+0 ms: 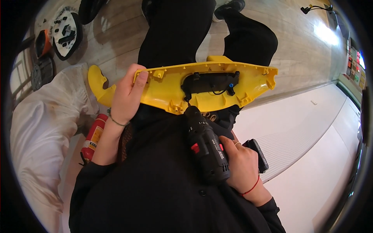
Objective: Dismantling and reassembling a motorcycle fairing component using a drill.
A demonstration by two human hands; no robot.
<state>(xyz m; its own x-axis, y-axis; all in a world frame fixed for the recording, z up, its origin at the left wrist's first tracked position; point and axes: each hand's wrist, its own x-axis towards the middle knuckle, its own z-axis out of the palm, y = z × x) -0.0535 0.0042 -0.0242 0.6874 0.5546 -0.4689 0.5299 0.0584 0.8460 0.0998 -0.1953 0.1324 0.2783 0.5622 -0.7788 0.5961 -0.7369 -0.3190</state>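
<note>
A long yellow plastic shell [159,91] rests across my lap with its hollow inner side facing me. Into it is set a black plastic housing [204,82] with a thin black cable and a small blue-tipped part. My left hand [130,92] is closed on the shell's left part, thumb over the upper rim. In my right hand [241,165] is a black cordless drill [208,145] with red accents, gripped by its handle. The drill's nose points away from me, and its bit reaches the lower left corner of the black housing. Whether it sits on a screw there, I cannot tell.
A red fire extinguisher [94,134] stands left of my left forearm, beside a large white cloth [46,128]. Black, white and orange parts [67,34] lie on the floor at the far left. To the right extends a white ridged surface [289,136]. A black cable [316,7] shows at top right.
</note>
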